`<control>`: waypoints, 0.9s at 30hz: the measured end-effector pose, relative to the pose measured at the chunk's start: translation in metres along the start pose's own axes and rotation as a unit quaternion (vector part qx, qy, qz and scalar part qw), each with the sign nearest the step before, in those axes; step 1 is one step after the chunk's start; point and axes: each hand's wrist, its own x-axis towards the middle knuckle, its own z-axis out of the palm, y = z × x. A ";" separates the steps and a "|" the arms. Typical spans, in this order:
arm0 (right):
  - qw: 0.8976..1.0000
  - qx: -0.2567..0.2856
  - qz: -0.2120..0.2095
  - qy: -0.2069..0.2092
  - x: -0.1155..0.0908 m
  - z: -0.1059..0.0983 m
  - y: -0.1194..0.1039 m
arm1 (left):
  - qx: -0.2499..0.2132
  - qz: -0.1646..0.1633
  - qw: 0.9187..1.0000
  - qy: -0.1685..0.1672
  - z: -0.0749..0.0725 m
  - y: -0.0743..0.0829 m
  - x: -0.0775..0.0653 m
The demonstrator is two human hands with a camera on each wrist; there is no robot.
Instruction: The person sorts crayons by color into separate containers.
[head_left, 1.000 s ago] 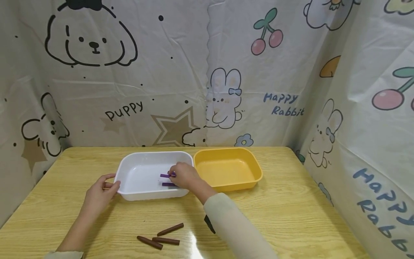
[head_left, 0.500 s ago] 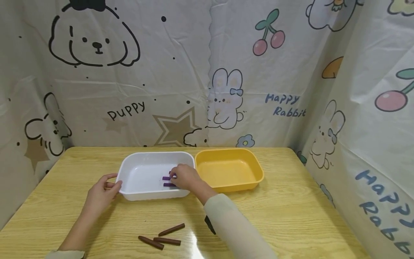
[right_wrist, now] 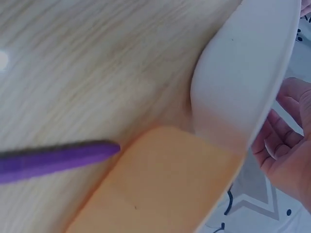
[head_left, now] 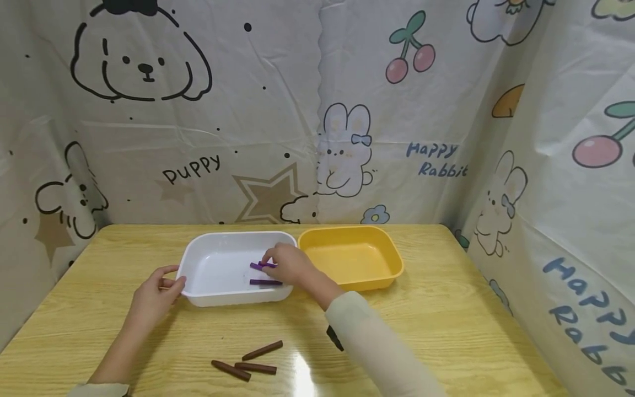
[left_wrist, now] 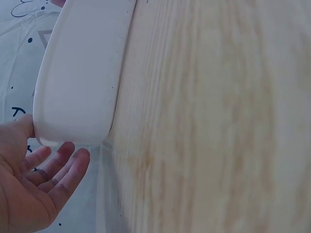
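Note:
My left hand (head_left: 155, 295) grips the left end of the white tray (head_left: 233, 300), thumb at the rim and fingers by the outer wall. Over the right part of that tray, the fingers of my right hand (head_left: 290, 266) are curled at purple crayons, pinching one; the fingertips partly hide them. One purple crayon (head_left: 256, 266) shows beside the fingertips, and another purple crayon (head_left: 264, 282) lies nearer the front wall. The right wrist view shows a purple crayon (right_wrist: 58, 160) on the table, which the right sleeve hides from the head view.
A yellow tray (head_left: 350, 284) stands against the white tray's right end. Three brown crayons (head_left: 263, 350) lie on the wooden table (head_left: 446, 331) near its front. A patterned cloth (head_left: 278, 110) hangs behind and at the sides.
My right hand has shifted slightly to the right and up inside the white tray, and the purple crayons at its fingertips lie differently. My left hand stays on the tray's end.

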 end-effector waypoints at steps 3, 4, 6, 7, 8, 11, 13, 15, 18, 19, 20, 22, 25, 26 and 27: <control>1.000 0.006 -0.010 0.006 -0.004 -0.006 0.003 | -0.001 -0.002 1.000 -0.001 0.000 0.001 0.001; 1.000 0.009 -0.013 0.009 -0.006 -0.008 0.003 | -0.001 -0.003 1.000 -0.001 0.001 0.001 0.001; 1.000 0.022 -0.016 0.014 -0.009 -0.012 0.005 | 0.000 -0.004 1.000 0.000 0.001 0.002 0.001; 0.999 0.028 -0.017 0.015 -0.011 -0.014 0.005 | 0.001 -0.004 1.000 0.000 0.001 0.002 0.001; 0.999 0.031 -0.020 0.017 -0.013 -0.016 0.005 | 0.003 -0.005 1.000 -0.001 0.001 0.002 0.001; 0.999 0.040 -0.025 0.021 -0.020 -0.021 0.006 | 0.004 -0.009 1.000 -0.001 0.001 0.003 0.001; 0.998 0.047 -0.025 0.023 -0.025 -0.023 0.007 | 0.004 -0.011 1.000 -0.002 0.000 0.003 0.001; 0.998 0.053 -0.026 0.025 -0.030 -0.025 0.008 | 0.003 -0.012 1.000 -0.001 0.001 0.003 0.001; 0.998 0.062 -0.023 0.024 -0.039 -0.028 0.010 | 0.003 -0.011 1.000 -0.001 0.001 0.002 0.002; 0.998 0.061 -0.023 0.024 -0.041 -0.028 0.011 | 0.002 -0.010 1.000 -0.002 0.001 0.002 0.002; 0.997 0.062 -0.024 0.026 -0.044 -0.029 0.012 | 0.002 -0.010 1.000 -0.002 0.001 0.002 0.002; 0.998 0.061 -0.022 0.027 -0.049 -0.030 0.015 | 0.001 -0.008 1.000 -0.002 0.001 0.001 0.002; 0.997 0.071 -0.015 0.026 -0.056 -0.032 0.018 | 0.001 -0.006 1.000 0.000 0.001 0.000 0.002; 0.997 0.075 -0.013 0.026 -0.059 -0.032 0.019 | 0.001 -0.006 1.000 0.001 0.001 0.000 0.002; 0.997 0.076 -0.011 0.026 -0.062 -0.033 0.020 | 0.001 -0.005 1.000 0.002 0.001 0.000 0.002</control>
